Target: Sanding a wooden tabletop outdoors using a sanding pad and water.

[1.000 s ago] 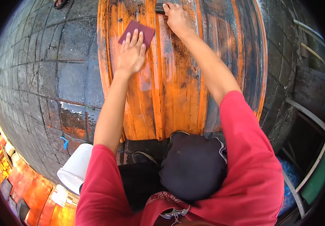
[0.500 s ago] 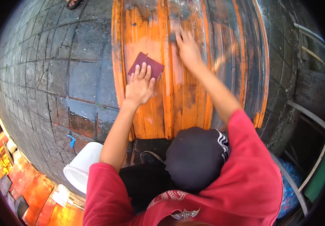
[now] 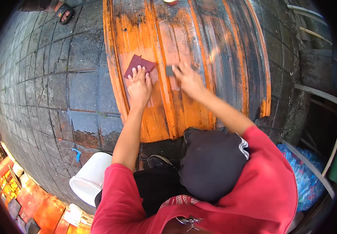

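An orange ribbed metal sheet (image 3: 153,124), scuffed and blackened in places, lies in front of me. My left hand (image 3: 139,91) rests on its left part, fingers stretched out over the lower edge of a square maroon abrasive pad (image 3: 136,62), which it presses flat. To the right of a raised rib, my right hand (image 3: 190,81) grips a small dark grey block (image 3: 170,70) against the wet surface; motion smears its fingers. The block's own kind is hard to make out. Pale, dull patches show around both hands.
On the left stands a white bucket (image 3: 94,171) on dark paving, near a blue scrap (image 3: 76,155). A person's sandalled foot (image 3: 64,15) is at the upper left. A bag of blue plastic (image 3: 303,171) and metal frame bars (image 3: 319,94) lie along the right.
My right hand has drawn the dark block back toward me along the sheet. The left hand stays on the maroon pad. More of the other person's foot shows, and the view has shifted.
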Demonstrator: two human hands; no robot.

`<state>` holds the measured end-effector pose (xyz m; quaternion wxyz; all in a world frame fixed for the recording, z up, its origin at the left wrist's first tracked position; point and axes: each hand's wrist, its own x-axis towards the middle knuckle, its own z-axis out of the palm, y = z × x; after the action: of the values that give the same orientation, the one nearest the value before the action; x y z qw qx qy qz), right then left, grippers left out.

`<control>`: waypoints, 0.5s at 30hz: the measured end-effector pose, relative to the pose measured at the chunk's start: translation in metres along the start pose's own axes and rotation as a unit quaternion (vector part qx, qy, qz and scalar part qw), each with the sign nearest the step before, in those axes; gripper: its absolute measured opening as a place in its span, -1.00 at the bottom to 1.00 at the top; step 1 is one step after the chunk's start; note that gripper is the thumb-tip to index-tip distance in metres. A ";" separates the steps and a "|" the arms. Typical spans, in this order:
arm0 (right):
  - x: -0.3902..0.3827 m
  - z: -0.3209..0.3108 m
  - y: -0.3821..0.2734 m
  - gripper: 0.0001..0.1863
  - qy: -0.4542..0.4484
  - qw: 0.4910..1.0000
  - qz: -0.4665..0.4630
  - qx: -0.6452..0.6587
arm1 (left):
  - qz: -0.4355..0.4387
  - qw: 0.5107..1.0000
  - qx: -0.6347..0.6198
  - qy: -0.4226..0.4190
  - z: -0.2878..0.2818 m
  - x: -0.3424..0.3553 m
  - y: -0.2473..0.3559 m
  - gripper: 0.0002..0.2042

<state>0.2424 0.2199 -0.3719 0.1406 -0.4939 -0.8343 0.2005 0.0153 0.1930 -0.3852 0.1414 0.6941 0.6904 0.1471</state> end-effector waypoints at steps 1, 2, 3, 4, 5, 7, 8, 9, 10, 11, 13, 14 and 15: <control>-0.047 -0.005 -0.004 -0.49 -0.002 0.996 -0.067 -0.060 | -0.020 0.998 -0.039 0.040 0.002 0.002 0.011 -0.62; -0.088 -0.008 -0.004 -0.51 -0.026 0.998 -0.050 -0.012 | -0.035 0.993 -0.087 0.075 0.007 0.005 0.029 -0.63; -0.113 -0.027 -0.008 -0.51 -0.052 0.998 -0.008 0.034 | 0.025 0.991 -0.105 0.076 0.004 0.002 0.053 -0.62; -0.127 -0.049 -0.005 -0.51 -0.056 0.998 0.005 0.027 | 0.122 0.986 -0.105 0.050 0.000 -0.003 0.076 -0.59; -0.134 -0.066 -0.005 -0.54 -0.055 0.997 0.051 0.038 | 0.175 0.981 -0.068 -0.043 0.006 -0.014 0.089 -0.56; -0.144 -0.104 0.003 -0.57 -0.032 0.988 0.144 0.052 | 0.295 0.942 0.031 -0.156 0.024 -0.041 0.113 -0.49; -0.146 -0.124 0.010 -0.57 -0.009 0.980 0.189 0.058 | 0.360 0.912 0.095 -0.174 0.034 -0.054 0.121 -0.46; -0.148 -0.147 0.013 -0.58 0.029 0.971 0.229 0.054 | 0.389 0.887 0.081 -0.235 0.038 -0.055 0.129 -0.42; -0.150 -0.169 0.012 -0.58 0.068 0.960 0.268 0.052 | 0.395 0.884 0.081 -0.235 0.043 -0.043 0.133 -0.42; -0.153 -0.184 0.013 -0.58 0.100 0.950 0.292 0.055 | 0.412 0.880 0.079 -0.224 0.050 -0.024 0.132 -0.43; -0.166 -0.212 0.016 -0.58 0.149 0.928 0.337 0.048 | 0.396 0.894 0.105 -0.179 0.069 0.035 0.138 -0.43; -0.172 -0.218 0.016 -0.57 0.164 0.920 0.353 0.049 | 0.356 0.912 0.142 -0.146 0.074 0.077 0.138 -0.43; -0.181 -0.227 0.016 -0.57 0.171 0.911 0.373 0.041 | 0.321 0.920 0.174 -0.142 0.075 0.121 0.143 -0.43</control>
<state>0.4379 0.1121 -0.1866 0.2158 -0.7898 -0.5434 0.1853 0.1769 0.3138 -0.3953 0.0599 0.9057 0.4181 -0.0378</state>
